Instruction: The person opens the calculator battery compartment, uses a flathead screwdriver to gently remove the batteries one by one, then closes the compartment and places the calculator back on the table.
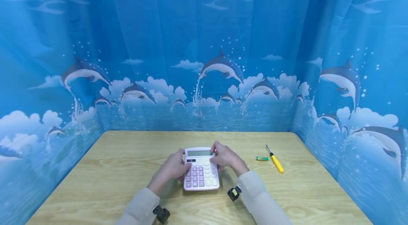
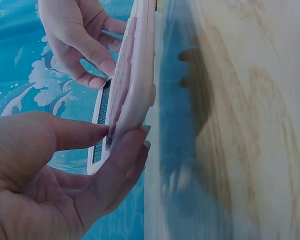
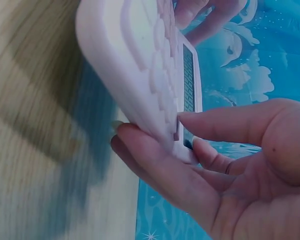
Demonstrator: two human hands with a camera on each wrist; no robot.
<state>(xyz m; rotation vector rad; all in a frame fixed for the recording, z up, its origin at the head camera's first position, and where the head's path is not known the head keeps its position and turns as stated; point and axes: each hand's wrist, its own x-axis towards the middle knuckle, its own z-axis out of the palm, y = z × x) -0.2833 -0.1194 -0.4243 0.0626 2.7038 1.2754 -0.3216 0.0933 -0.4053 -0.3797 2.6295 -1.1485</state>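
Observation:
A pale pink calculator (image 1: 201, 170) with mauve and white keys is held face up between both hands, off the tabletop. My left hand (image 1: 173, 166) pinches its left edge, thumb on the front and fingers behind, as the left wrist view shows with the calculator's side (image 2: 135, 80). On the opposite edge my right hand (image 1: 225, 156) grips near the display, its thumb on the face and fingers underneath. In the right wrist view the calculator's rounded corner (image 3: 102, 45) is close up, with the fingers (image 3: 155, 155) against its back. The back itself is hidden.
To the right on the wooden table (image 1: 127, 161) lie a small green battery (image 1: 262, 158) and a screwdriver (image 1: 276, 161) with a yellow handle. A blue dolphin-print curtain (image 1: 204, 40) encloses the table's back and sides.

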